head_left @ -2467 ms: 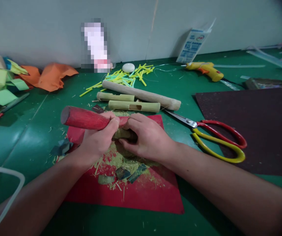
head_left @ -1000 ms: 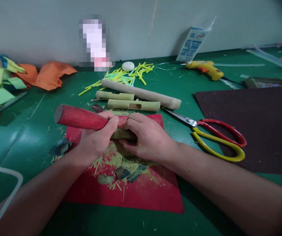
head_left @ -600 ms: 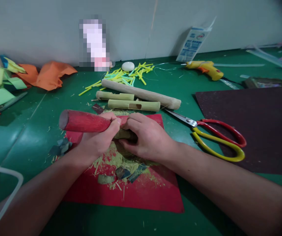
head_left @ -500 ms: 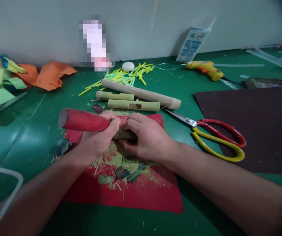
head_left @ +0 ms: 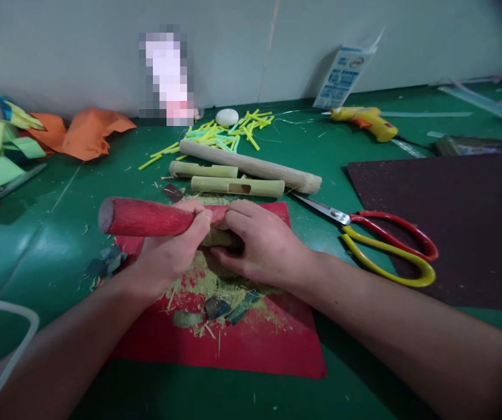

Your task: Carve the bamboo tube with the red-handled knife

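Handle (head_left: 148, 217) in left hand (head_left: 173, 251); scissors (head_left: 344, 219) beyond right edge of red sheet (head_left: 233, 351).

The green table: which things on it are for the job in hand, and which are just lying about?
Seems part of the job:
red handle, in the left hand
bamboo piece, in the right hand
red sheet, underneath
perhaps the two cut bamboo tubes

Seems just lying about:
scissors
yellow glue gun
orange paper
yellow straws
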### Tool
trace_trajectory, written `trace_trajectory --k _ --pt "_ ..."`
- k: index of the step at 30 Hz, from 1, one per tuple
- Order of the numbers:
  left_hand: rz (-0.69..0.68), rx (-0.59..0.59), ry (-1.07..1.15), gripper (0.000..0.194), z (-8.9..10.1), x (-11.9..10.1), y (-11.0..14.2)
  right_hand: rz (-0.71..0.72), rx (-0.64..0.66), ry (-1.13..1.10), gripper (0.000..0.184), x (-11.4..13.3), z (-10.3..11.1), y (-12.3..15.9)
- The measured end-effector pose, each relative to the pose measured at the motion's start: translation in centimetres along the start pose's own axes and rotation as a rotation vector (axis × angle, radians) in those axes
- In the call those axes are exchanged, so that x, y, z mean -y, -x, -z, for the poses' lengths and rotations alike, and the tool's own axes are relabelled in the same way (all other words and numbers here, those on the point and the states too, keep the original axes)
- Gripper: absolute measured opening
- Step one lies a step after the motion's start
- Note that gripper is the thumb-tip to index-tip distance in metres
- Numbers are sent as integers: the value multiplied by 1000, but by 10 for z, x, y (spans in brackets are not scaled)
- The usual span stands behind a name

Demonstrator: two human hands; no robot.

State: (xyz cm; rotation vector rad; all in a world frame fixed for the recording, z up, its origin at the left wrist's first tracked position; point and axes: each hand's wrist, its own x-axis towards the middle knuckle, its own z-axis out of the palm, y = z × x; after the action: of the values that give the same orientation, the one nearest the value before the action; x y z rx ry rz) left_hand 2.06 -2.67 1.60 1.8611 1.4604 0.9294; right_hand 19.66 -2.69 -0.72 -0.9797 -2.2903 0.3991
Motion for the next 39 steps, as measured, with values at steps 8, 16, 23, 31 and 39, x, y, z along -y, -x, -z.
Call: trace_trajectory --k 8,16,23,31,39 --pt "48 -24 -32 31 0 -5 -4 2 -3 -11 11 0 0 1" --pt "29 -53 26 30 -4 1 -3 -9 -19 -50 11 0 -1 0" --pt "74 -121 178 29 -4 -5 1 -27 -13 -35 19 0 1 -1" --pt "52 -86 37 27 -4 -6 -2 -44 -1 -35 15 1 2 -1" --pt "52 -63 1 29 -2 -9 -4 -26 5 -21 11 0 1 0"
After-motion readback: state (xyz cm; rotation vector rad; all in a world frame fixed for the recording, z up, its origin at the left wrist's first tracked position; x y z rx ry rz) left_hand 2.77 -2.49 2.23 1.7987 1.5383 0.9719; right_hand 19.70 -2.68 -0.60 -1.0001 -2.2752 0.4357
